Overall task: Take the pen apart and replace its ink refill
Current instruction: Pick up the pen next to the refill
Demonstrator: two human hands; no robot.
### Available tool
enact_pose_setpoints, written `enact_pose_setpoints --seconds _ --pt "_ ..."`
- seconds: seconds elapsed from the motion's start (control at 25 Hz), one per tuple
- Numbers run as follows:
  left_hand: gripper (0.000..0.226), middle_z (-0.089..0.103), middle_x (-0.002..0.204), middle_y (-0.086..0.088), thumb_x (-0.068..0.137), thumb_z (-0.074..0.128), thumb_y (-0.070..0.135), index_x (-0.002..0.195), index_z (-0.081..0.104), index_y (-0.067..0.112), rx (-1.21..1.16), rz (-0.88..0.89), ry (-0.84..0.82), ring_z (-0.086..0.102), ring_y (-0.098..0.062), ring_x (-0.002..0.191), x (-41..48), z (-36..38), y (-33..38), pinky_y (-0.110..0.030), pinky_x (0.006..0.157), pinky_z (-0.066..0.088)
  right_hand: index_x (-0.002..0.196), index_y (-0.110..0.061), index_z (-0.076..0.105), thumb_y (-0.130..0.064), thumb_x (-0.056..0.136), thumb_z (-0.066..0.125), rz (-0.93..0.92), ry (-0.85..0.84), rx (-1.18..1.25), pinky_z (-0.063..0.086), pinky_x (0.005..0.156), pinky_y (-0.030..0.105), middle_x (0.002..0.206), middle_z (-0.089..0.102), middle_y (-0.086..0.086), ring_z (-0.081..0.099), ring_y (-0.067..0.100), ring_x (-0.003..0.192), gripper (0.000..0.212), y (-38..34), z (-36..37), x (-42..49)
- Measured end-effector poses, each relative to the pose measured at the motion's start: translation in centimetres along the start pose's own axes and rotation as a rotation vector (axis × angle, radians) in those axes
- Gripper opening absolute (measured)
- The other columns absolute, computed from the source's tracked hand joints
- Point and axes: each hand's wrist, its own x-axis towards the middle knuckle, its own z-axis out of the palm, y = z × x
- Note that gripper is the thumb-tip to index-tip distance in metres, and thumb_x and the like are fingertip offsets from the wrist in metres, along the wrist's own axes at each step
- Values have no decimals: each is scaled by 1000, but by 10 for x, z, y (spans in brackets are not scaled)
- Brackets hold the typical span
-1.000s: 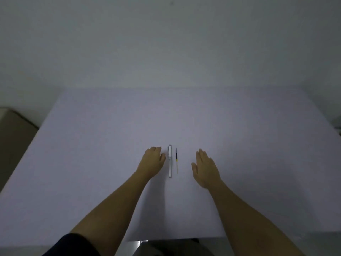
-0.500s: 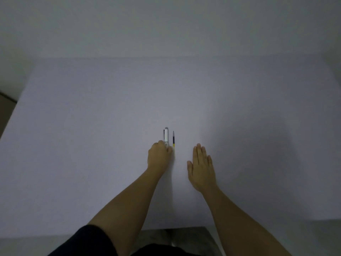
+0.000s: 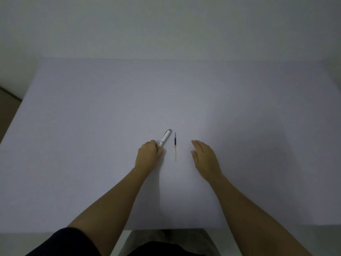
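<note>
Gripping the near end of the white pen, the left hand has its fingers curled round it, the pen angling away to the right over the pale table. Just beside it lies the loose ink refill, untouched. The right hand hovers nearby, fingers loose and holding nothing.
</note>
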Motion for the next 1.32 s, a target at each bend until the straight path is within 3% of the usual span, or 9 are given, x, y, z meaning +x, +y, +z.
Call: enact_pose_setpoints --seconds 0.24,0.32,0.4,0.48,0.64,0.8,1.0,1.16,1.32 --pt "23 59 98 -20 96 43 18 100 54 -1 148 394 -12 55 -36 79 0 -27 -17 -40 68 41 142 -11 30 -31 97 42 -211 -229 -31 33 109 39 145 41 11 39 26 131 52 -43 -37 56" --pt "22 58 97 -19 96 44 19 101 54 0 184 500 -3 54 -33 76 -1 -33 -18 -38 65 41 139 -13 35 -33 97 39 -217 -350 -39 38 103 39 137 50 9 46 26 123 47 -50 -42 59" --pt "22 56 95 -17 96 44 19 101 54 1 154 550 15 49 -28 69 -2 -36 -16 -34 60 39 124 -9 51 -29 99 36 -205 -474 -33 42 93 38 119 58 13 53 29 110 35 -54 -45 61" --pt "21 57 96 -13 96 44 21 104 53 5 94 549 7 47 -23 67 -4 -37 -12 -32 60 39 108 -6 57 -24 99 37 -191 -494 4 40 81 33 105 59 13 54 27 95 28 -57 -46 61" --pt "29 63 94 -5 96 41 34 109 58 15 141 535 35 57 -22 77 -5 -36 -5 -30 60 40 100 -9 56 -24 97 40 -129 -462 126 38 70 32 86 55 4 49 22 79 22 -60 -48 52" --pt "32 65 81 2 93 44 43 96 65 18 145 516 129 48 -13 64 -10 -34 -5 -26 54 34 98 -11 54 -25 97 41 -110 -448 180 34 60 26 72 48 -7 45 15 67 19 -60 -48 42" --pt "33 59 65 7 90 47 49 83 66 23 110 488 156 47 -10 56 -14 -33 -4 -20 45 24 97 -12 55 -26 96 43 -117 -427 202 33 57 23 72 48 -8 45 9 65 19 -58 -49 38" --pt "36 61 63 7 87 47 55 79 67 25 93 434 154 49 -10 55 -16 -33 -2 -21 46 28 95 -15 56 -28 95 45 -102 -432 206 35 59 26 77 54 -1 47 15 67 17 -53 -51 37" --pt "29 58 75 9 92 42 48 94 63 28 10 397 62 53 -12 67 -17 -32 -6 -24 53 35 95 -18 62 -26 92 51 -79 -377 307 37 62 22 79 58 -5 51 11 70 14 -43 -57 37"
